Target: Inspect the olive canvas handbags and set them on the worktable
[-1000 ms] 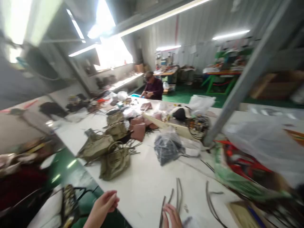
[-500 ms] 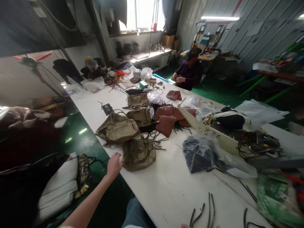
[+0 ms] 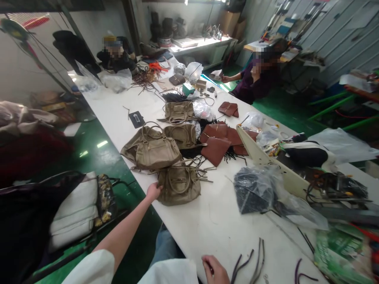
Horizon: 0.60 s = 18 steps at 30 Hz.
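Reaching across the white desk (image 3: 189, 232), the person's left hand (image 3: 153, 192) has arrived at the nearest olive handbag (image 3: 179, 184).

Half a second ago that hand hung just short of the bag with fingers loose; now it touches the bag's near left end at the desk edge, fingers curled against the leather, though whether they have truly closed on it cannot be told. The right hand (image 3: 215, 269) has come further into view at the bottom edge, half curled and resting on the desk, holding nothing that shows, just beside a few dark cords (image 3: 251, 264). Three more olive bags (image 3: 152, 148) lie beyond, brown leather pieces (image 3: 217, 146) and a dark plastic bag (image 3: 254, 189) to the right. Two other people sit at the far end.
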{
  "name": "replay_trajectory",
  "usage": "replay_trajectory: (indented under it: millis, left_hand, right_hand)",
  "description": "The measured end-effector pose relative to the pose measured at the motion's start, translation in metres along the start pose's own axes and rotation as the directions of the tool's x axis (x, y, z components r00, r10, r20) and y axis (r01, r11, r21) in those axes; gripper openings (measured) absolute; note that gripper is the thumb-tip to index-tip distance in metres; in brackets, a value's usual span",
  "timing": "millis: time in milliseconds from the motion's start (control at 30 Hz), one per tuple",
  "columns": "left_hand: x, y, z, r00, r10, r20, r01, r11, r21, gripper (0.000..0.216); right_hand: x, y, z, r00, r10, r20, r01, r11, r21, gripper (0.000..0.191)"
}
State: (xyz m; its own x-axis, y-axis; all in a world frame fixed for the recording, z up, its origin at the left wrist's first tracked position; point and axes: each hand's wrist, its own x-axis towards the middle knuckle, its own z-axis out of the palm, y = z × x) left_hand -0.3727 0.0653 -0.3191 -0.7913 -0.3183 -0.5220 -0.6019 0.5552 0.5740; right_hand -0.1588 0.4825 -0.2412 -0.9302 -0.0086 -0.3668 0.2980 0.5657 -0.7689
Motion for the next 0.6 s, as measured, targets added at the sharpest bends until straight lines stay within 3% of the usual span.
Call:
replay_trajectory:
  millis: [133, 233, 333, 467, 600]
  left_hand:
    - [-0.025, -0.002, -0.002, 0.997, 0.083, -0.007, -0.083, 0.990, -0.111, 0.020]
    - [-0.065, 0.013, 0.001, 0.979, 0.181, -0.095, -0.193, 0.973, -0.130, 0.022]
    - [-0.123, 0.041, 0.017, 0.939, 0.299, -0.172, -0.324, 0.935, -0.143, 0.028]
    - [-0.193, 0.073, 0.048, 0.844, 0.458, -0.279, -0.522, 0.823, -0.226, 0.035]
    - [-0.216, 0.071, 0.061, 0.832, 0.449, -0.327, -0.545, 0.772, -0.327, 0.037]
  right_hand:
    - [0.036, -0.016, -0.004, 0.993, 0.044, 0.107, -0.044, 0.999, -0.001, 0.046]
    - [0.071, -0.039, 0.000, 0.986, 0.135, 0.093, -0.145, 0.983, 0.115, 0.059]
    - [0.108, -0.081, 0.009, 0.973, 0.224, 0.059, -0.231, 0.923, 0.307, 0.078]
    - [0.141, -0.152, 0.016, 0.971, 0.157, 0.182, -0.230, 0.823, 0.520, 0.092]
    - [0.141, -0.190, 0.015, 0.959, 0.188, 0.212, -0.267, 0.849, 0.456, 0.104]
